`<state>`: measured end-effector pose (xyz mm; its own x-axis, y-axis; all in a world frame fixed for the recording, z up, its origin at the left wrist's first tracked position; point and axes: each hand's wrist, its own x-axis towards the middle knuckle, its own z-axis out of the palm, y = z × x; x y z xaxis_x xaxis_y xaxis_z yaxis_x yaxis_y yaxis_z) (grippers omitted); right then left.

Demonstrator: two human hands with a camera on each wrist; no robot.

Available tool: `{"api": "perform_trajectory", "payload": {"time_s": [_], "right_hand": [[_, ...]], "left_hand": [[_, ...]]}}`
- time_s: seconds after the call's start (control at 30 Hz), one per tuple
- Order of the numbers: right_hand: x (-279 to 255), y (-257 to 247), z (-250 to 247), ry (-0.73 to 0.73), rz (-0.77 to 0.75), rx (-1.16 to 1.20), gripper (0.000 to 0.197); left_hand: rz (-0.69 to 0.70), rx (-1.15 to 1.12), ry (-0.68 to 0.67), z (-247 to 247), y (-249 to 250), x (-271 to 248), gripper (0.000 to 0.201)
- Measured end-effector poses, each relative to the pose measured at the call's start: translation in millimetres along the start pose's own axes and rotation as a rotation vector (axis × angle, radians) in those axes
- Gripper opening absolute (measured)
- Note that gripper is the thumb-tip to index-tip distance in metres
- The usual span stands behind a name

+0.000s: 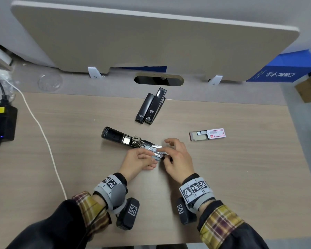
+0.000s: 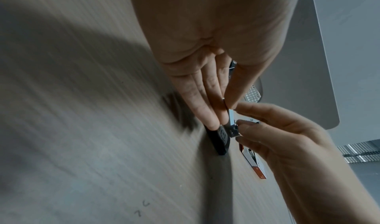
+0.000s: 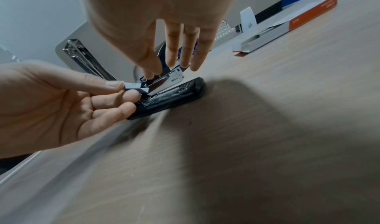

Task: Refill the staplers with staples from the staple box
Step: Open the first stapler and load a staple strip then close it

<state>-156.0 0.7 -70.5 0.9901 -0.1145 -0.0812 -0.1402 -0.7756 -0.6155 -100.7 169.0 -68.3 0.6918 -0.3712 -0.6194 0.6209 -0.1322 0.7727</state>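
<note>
On the surface (image 1: 241,177) at mid-frame an open stapler (image 1: 122,138) lies flat, lid swung out toward 10 o'clock. The left hand (image 1: 138,161) pinches a staple strip (image 3: 135,87) between thumb and fingers at the magazine's near end. The right hand (image 1: 178,159) holds the magazine (image 3: 170,78) with thumb and fingers. Two closed staplers (image 1: 151,106) lie at 12 o'clock; the staple box (image 1: 207,134), its tray slid out, lies at 2 o'clock
</note>
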Motion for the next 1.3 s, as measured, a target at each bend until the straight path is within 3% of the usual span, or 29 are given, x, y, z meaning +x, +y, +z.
{"api": "perform_trajectory", "payload": {"time_s": [0.13,0.37,0.57,0.67,0.8,0.93,1.03,1.3], "right_hand": [[8,-3,-3,-0.11,-0.016,-0.084,0.033],[4,3,-12,-0.02,-0.008,-0.168,0.013],[0,8,-12,0.067,0.032,-0.062,0.018],[-1,9,-12,0.178,0.125,0.043,0.026],[1,8,-17,0.254,0.149,0.191,0.017],[2,2,-20,0.157,0.07,0.274,0.018],[0,-3,-20,0.046,-0.004,0.21,0.022],[1,-7,-17,0.052,-0.026,0.029,0.017]], "left_hand": [[0.002,0.006,0.003,1,2,-1,0.013],[0.002,0.016,0.011,1,1,0,0.013],[0.008,0.018,0.009,2,2,-1,0.012],[0.026,0.018,-0.005,3,3,-2,0.01],[0.062,0.031,-0.027,6,5,-3,0.013],[0.088,0.004,-0.032,14,8,-3,0.011],[0.103,-0.023,0.015,20,12,-2,0.004],[0.097,-0.023,0.04,25,13,-2,0.009]]}}
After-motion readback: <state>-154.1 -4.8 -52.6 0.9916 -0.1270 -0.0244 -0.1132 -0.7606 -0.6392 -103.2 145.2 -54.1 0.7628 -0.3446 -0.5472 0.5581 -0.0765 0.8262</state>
